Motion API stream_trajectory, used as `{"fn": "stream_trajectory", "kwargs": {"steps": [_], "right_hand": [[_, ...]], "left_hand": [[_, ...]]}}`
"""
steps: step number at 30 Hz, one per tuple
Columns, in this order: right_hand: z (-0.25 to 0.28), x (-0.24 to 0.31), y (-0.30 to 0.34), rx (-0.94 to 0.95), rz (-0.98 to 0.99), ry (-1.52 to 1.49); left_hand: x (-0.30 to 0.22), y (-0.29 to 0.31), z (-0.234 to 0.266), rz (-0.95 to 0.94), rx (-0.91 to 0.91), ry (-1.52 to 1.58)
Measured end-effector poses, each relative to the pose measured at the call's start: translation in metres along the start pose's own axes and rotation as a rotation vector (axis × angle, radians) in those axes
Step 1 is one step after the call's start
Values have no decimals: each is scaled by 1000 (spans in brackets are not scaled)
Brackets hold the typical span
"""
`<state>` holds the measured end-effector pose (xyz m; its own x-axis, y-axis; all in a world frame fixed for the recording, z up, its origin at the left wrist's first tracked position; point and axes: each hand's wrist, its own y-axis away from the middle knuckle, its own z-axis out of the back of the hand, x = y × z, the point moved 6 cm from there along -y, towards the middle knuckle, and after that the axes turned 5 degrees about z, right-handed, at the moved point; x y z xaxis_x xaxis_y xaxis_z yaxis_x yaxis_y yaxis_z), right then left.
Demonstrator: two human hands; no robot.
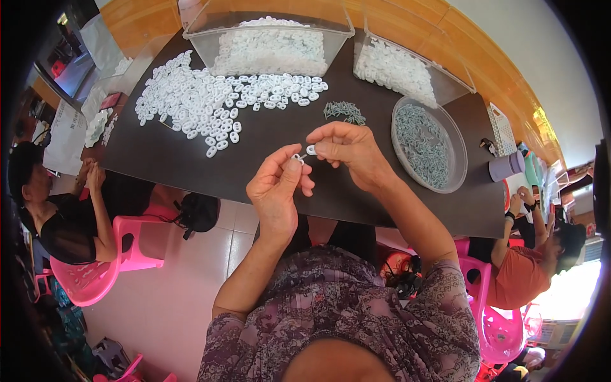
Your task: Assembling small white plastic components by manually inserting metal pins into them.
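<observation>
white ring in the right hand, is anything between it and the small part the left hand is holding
Nothing visible. The right hand pinches a white ring and the left hand pinches a small part right beside it, above bare dark table. The ring pile and grey pieces lie farther back.

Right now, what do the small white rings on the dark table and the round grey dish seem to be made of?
The small white oval rings look like moulded plastic: uniform, matte, identical shapes. The round grey dish seems to be translucent plastic, since its rim lets light through. Neither is certain.
</observation>
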<state>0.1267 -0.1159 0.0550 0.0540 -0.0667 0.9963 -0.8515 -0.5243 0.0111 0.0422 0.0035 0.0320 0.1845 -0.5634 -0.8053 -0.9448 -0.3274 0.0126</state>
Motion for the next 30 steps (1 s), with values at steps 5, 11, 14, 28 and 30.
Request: {"fn": "stream_trajectory", "kwargs": {"steps": [5,11,14,28,30], "right_hand": [[-2,-12,7,45,-57,-19],[-8,-19,10,-3,-79,-69],[-13,-16,12,4,-27,-130],[-10,-13,10,-74,5,-99],[-8,-13,9,-73,28,-84]], "left_hand": [[7,2,1,34,13,7],[14,0,-1,138,33,141],[15,-2,5,141,2,176],[14,-2,3,135,-6,143],[13,-1,3,122,-21,109]]}}
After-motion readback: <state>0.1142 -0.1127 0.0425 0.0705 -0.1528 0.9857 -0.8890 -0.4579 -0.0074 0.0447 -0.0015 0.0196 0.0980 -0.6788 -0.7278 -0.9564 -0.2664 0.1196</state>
